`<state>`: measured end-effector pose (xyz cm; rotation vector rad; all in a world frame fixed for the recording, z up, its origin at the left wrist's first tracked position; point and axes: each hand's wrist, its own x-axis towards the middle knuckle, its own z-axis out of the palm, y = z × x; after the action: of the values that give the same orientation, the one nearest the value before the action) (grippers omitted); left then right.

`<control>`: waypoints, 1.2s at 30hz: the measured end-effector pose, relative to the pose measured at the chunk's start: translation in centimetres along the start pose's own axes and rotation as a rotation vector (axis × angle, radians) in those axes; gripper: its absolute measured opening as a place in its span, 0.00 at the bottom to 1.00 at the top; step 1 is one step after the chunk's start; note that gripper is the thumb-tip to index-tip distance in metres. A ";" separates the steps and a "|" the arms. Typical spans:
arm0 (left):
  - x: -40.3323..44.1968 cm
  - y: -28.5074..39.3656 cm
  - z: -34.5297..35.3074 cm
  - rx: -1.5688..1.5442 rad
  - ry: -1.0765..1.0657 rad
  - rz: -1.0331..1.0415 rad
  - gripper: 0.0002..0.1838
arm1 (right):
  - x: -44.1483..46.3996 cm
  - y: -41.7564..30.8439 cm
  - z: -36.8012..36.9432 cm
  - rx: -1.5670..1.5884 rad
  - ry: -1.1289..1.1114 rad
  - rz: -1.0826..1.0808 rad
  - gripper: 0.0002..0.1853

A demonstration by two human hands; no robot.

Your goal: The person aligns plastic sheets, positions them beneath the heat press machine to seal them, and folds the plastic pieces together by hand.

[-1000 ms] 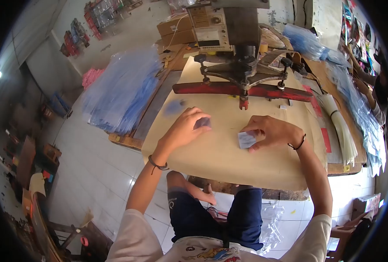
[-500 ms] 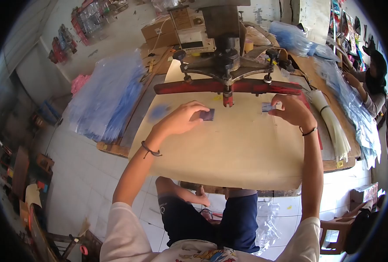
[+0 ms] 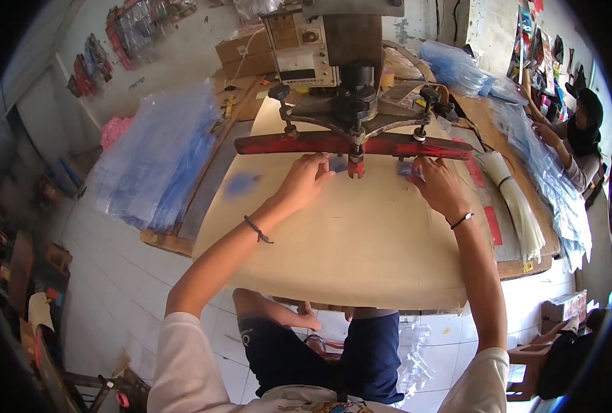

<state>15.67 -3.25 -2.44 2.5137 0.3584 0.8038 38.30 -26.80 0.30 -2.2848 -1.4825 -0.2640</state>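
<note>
My left hand (image 3: 309,180) pinches the edge of a small dark-blue piece (image 3: 338,164) just in front of the red bar (image 3: 285,144) of the press. On the other side of the red central foot (image 3: 355,167), my right hand (image 3: 438,180) holds a second small bluish piece (image 3: 406,168), its fingertips close under the bar. Both pieces lie at or near the tan sheet (image 3: 333,234) that covers the work surface. Part of each piece is hidden by fingers or the bar. A blurred blue patch (image 3: 241,183) shows left of my left hand.
Clear-blue plastic sheets (image 3: 154,151) are piled at the left. A bundle of pale strips (image 3: 516,199) lies at the right, beside more plastic sheets (image 3: 540,168). The press's control box (image 3: 299,51) stands behind the bar. Another person (image 3: 581,138) is at the far right.
Both hands have moved forward to the red bar with the small pieces. Earlier they were nearer my body, and the right hand first moved outward. The view has shifted a little.
</note>
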 end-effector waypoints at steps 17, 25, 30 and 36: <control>-0.7 -0.7 0.5 0.036 -0.073 0.029 0.22 | 0.6 0.6 0.9 0.056 0.038 0.025 0.12; -1.6 -0.8 0.1 0.123 -0.203 -0.004 0.28 | 0.7 0.4 1.0 0.212 -0.004 0.110 0.18; -2.7 1.3 -4.8 0.267 -0.539 -0.145 0.39 | -0.3 2.2 -0.2 0.119 -0.028 -0.160 0.20; -11.2 4.5 -8.5 0.324 -0.559 -0.105 0.45 | -6.7 -2.1 -4.6 0.339 0.006 -0.178 0.14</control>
<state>2.15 -8.32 0.63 2.8476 0.4440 -0.0213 33.82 -33.60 2.44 -1.8886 -1.5934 -0.0619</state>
